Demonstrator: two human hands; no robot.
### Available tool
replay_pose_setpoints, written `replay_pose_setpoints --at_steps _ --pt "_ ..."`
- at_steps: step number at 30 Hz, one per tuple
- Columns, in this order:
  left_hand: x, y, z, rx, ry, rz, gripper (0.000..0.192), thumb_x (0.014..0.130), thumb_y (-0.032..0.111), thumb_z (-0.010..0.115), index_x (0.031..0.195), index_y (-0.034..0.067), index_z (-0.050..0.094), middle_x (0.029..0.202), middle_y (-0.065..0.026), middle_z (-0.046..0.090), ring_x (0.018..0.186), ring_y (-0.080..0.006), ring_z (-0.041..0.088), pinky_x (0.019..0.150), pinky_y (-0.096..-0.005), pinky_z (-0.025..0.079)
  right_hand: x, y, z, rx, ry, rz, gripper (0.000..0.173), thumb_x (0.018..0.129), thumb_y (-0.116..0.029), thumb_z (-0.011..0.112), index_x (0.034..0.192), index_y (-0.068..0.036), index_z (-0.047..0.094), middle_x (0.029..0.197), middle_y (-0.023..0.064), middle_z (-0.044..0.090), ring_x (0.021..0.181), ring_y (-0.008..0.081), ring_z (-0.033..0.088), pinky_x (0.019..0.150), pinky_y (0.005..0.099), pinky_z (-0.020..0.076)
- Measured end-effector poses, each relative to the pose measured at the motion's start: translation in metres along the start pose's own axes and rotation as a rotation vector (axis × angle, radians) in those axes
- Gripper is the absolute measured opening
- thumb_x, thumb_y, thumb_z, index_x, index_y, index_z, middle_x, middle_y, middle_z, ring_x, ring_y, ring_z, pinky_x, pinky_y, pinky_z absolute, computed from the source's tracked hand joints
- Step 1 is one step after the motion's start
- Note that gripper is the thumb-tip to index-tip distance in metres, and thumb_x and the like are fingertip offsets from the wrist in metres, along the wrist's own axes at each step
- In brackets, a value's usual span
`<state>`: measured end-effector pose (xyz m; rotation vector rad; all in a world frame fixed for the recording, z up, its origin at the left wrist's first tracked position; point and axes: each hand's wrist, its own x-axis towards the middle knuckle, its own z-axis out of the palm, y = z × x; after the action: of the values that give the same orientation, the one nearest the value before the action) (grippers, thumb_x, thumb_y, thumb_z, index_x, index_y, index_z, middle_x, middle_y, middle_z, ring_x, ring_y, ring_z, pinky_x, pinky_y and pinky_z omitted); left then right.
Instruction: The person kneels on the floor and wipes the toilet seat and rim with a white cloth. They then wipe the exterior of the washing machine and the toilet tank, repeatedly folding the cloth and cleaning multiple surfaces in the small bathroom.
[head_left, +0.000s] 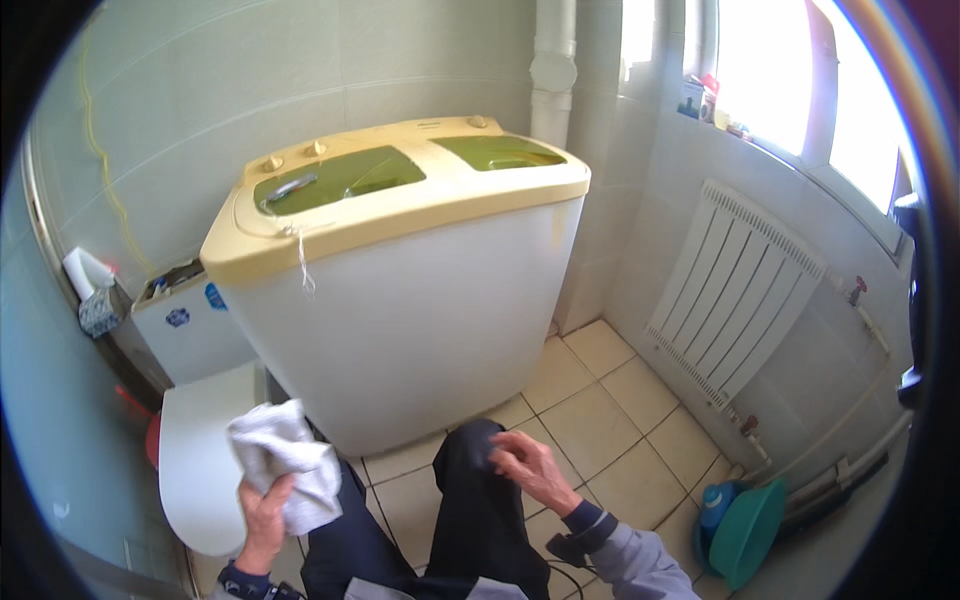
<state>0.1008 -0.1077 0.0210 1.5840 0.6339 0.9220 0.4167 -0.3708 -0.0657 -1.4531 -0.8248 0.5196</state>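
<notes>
My left hand (264, 517) grips a crumpled white cloth (289, 457), held above my thigh beside the closed toilet lid (199, 465). My right hand (525, 466) is at my right knee, fingers loosely bent and holding nothing; whether they touch the dark trousers (476, 510) I cannot tell. In front of me stands a twin-tub washing machine (420, 330) with a white body, a yellowed top and green see-through lids. A white string (304, 262) hangs from its front edge.
The toilet cistern (191, 330) stands left of the machine. A white radiator (735, 292) hangs on the right wall under the window. A green plastic basin (750, 532) and a blue bottle (714, 506) are at the lower right. A dark cable (570, 574) lies near my right leg.
</notes>
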Motion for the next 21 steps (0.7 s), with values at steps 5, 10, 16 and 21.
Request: replay_pose_setpoints --at_steps 5,10,16,21 --pt "-0.040 0.024 0.074 -0.122 -0.290 -0.139 0.050 0.089 0.011 0.078 0.134 0.005 0.058 0.124 -0.0047 0.065 0.113 -0.0162 0.061 0.101 -0.0321 0.048 -0.023 -0.071 0.071 -0.044 -0.623 -0.228 0.059 0.098 -0.028 0.075 0.144 -0.002 0.050 0.117 0.0112 0.069 0.101 0.0171 0.067 0.087 0.0323 0.0552" --pt "-0.065 0.017 0.082 -0.142 -0.351 -0.124 0.051 0.092 0.012 0.078 0.137 0.006 0.055 0.125 -0.0046 0.061 0.116 -0.0152 0.058 0.103 -0.0324 0.047 -0.041 -0.067 0.113 0.196 -0.627 0.014 0.063 0.098 -0.033 0.075 0.145 0.000 0.049 0.119 0.0096 0.068 0.103 0.0163 0.065 0.088 0.0331 0.0548" --pt "-0.074 0.013 0.083 -0.421 -0.272 -0.258 0.043 0.095 0.018 0.077 0.132 0.001 0.062 0.121 -0.0077 0.069 0.109 -0.0164 0.064 0.097 -0.0323 0.051 -0.051 -0.067 0.126 0.344 -0.549 0.071 0.065 0.101 -0.025 0.071 0.153 -0.002 0.040 0.137 0.0085 0.058 0.124 0.0148 0.052 0.105 0.0328 0.0455" --pt "-0.068 0.016 0.086 -0.384 -0.401 -0.292 0.056 0.096 0.021 0.076 0.142 0.001 0.052 0.130 -0.0085 0.063 0.124 -0.0168 0.057 0.105 -0.0325 0.047 -0.050 -0.070 0.118 0.328 -0.299 0.246 0.049 0.097 -0.010 0.069 0.143 -0.002 0.054 0.129 0.0024 0.061 0.120 0.0136 0.055 0.104 0.0310 0.0453"
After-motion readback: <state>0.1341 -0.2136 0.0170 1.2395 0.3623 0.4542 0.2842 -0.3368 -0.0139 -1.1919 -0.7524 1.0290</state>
